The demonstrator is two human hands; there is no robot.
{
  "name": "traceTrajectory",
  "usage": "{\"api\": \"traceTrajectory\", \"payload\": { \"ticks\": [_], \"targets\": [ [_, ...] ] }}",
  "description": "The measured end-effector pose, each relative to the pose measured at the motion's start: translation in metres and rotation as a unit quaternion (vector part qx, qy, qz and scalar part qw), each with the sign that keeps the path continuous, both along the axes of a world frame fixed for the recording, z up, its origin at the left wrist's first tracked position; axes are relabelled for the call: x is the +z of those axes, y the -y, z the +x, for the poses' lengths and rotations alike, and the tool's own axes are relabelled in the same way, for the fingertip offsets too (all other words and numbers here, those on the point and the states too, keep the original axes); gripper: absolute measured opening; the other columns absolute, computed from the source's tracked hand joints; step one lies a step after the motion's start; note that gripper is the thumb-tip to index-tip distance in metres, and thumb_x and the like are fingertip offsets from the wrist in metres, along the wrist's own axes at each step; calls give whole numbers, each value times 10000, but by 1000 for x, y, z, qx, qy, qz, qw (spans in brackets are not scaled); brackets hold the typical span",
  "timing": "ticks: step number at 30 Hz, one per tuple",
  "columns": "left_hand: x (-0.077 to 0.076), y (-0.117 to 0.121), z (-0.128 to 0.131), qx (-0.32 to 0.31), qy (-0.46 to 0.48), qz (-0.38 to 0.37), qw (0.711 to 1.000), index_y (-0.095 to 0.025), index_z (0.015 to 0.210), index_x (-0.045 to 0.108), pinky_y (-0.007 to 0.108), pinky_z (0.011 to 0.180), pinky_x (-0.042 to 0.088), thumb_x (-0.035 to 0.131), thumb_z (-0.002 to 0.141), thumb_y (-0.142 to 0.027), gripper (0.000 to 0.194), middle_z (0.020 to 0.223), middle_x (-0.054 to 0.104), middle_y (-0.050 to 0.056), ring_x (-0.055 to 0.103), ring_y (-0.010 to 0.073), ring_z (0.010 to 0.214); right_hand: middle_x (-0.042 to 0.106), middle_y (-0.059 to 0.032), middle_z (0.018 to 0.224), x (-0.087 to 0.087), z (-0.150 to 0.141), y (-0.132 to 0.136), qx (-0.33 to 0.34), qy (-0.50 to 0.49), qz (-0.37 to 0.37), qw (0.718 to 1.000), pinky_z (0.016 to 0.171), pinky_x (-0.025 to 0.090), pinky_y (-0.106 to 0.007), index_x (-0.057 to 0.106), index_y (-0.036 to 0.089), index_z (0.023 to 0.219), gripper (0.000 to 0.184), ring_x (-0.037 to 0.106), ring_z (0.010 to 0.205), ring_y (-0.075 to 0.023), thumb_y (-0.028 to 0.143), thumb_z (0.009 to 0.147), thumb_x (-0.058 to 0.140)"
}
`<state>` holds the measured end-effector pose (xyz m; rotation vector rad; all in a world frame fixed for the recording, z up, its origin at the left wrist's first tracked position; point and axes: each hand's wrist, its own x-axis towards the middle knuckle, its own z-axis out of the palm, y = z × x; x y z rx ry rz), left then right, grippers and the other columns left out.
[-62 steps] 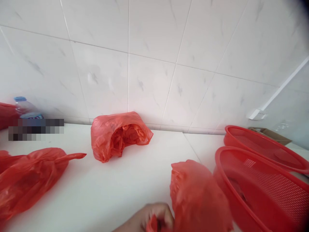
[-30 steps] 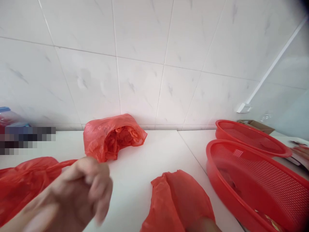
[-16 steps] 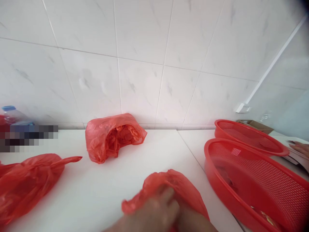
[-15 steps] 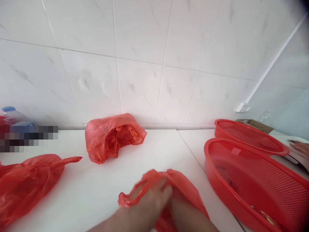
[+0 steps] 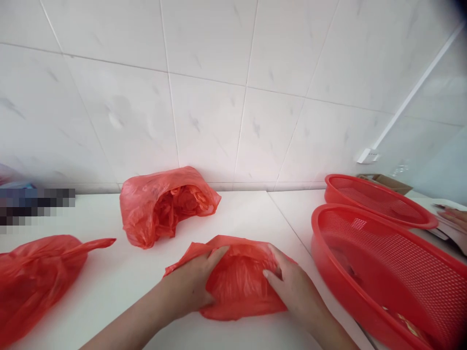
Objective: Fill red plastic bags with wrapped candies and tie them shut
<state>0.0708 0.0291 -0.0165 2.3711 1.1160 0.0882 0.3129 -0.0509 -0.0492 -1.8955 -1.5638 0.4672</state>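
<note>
Can't see all my fingertips: several are behind or under red film. Far left of my left fingers (image 5: 218,254), a pixelated patch (image 5: 36,201) blocks what's there. Nearer on that side, a knotted, translucent red plastic bag (image 5: 47,272) is cut off by the view edge. Right of my right fingers (image 5: 280,255), the big red oval mesh plastic basket (image 5: 328,243) is cut off too; the gold-ish bit (image 5: 408,324) in it I can't make out. Another person's hand (image 5: 454,214), far right, is only partly in view.

The thin, wrinkled, translucent red plastic bag (image 5: 241,279) is between my two sets of fingers, low over the white bench (image 5: 175,335). Long axis runs crosswise, left to right; mouth seems to face me. Beyond my left fingers sits a crumpled red plastic bag (image 5: 146,199), apart from them.

Both sets are spread: thumb and finger parted on the right, a wide gap on the left. Both touch the bag's mouth. Can't tell whether hidden fingertips pinch film.
</note>
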Motion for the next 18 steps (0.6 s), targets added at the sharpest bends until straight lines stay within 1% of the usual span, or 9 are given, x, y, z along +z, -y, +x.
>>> {"api": "traceTrajectory", "payload": {
  "ticks": [2,5,8,9,11,14,16,17,18],
  "targets": [
    [-11,-2,1,14,24,-5,1000,-299,1432,307,327,740,500,571,576,-199,901,1267,574,64,574,312,1077,691,-55,1021,-3,2,-2,-1,5,-3,1000,712,518,-348,510,301,1295,492,658,884,-236,242,807,503],
    [-29,-6,3,34,67,-6,997,-255,1442,309,351,939,443,601,579,-229,911,1353,520,66,486,323,1216,695,-26,904,-7,3,-7,11,-16,-16,1000,709,516,-329,553,280,1255,444,653,799,-203,253,816,494],
    [-38,-9,6,42,71,-28,996,-240,1458,267,356,966,427,588,612,-258,905,1375,510,65,472,320,1238,679,-12,849,-1,-2,-6,-6,-57,24,998,705,519,-296,572,261,1231,393,638,748,-169,268,855,460],
    [-39,-10,7,45,66,-31,996,-241,1462,250,360,954,435,584,604,-253,920,1374,513,66,476,323,1234,679,-17,858,4,-3,-3,-20,-63,48,997,702,521,-282,572,254,1231,383,637,756,-164,282,866,456],
    [-41,-11,9,55,61,-21,996,-238,1467,225,363,928,450,567,582,-221,949,1363,528,68,488,327,1224,686,-39,904,21,-3,6,-52,-48,104,992,696,526,-261,585,239,1214,366,643,792,-164,319,877,467],
    [-44,-13,12,52,69,-6,996,-213,1468,221,370,915,457,552,572,-211,955,1364,527,91,493,340,1221,693,-70,983,55,13,26,-133,25,148,980,696,535,-260,637,231,1125,329,654,859,-187,372,856,511],
    [-45,-13,13,54,66,-7,996,-198,1467,225,387,912,457,550,573,-225,951,1360,529,110,502,352,1210,689,-67,1030,77,38,39,-183,81,129,971,700,540,-278,640,253,1102,320,653,901,-206,395,837,532],
    [-45,-13,13,53,65,-11,996,-194,1468,225,393,907,458,552,576,-237,951,1350,537,115,513,354,1197,690,-58,1030,85,53,45,-196,104,111,969,710,541,-293,633,267,1109,325,653,904,-210,406,831,539],
    [-45,-13,13,55,65,-16,996,-192,1467,227,396,901,460,549,578,-243,947,1333,551,116,525,352,1183,690,-48,1029,90,69,49,-203,126,77,968,721,539,-310,630,284,1115,321,652,909,-215,404,829,546]
  ]
}}
